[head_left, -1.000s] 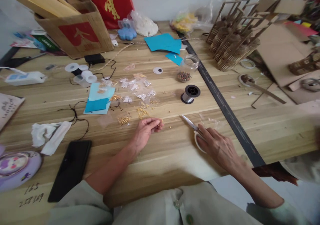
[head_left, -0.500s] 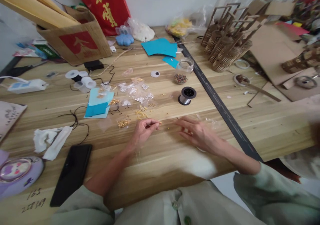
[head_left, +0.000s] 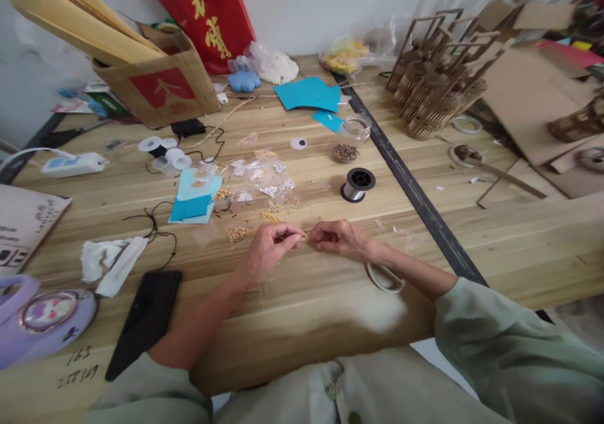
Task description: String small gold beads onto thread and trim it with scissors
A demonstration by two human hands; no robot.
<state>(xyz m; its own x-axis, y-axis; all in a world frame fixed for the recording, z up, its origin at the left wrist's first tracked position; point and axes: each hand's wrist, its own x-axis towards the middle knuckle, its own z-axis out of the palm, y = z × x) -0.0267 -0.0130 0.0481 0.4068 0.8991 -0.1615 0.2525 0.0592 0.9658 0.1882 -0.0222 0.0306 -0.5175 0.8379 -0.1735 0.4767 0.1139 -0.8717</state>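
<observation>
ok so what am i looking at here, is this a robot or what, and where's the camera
No robot here: these are a person's two bare hands, seen from a camera worn on that person's head, looking forward and down. The left hand pinches a small gold-coloured piece; the right hand is close beside it, though whether it grips anything is too small to tell. On the wooden table lie gold-coloured beads, a black spool, a clear jar, blue sheets and a dark phone.

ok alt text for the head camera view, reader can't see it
A person's left hand pinches a small gold-coloured piece, the right hand close beside it, over a wooden table. Nearby are gold-coloured beads, a spool and a clear jar.
</observation>
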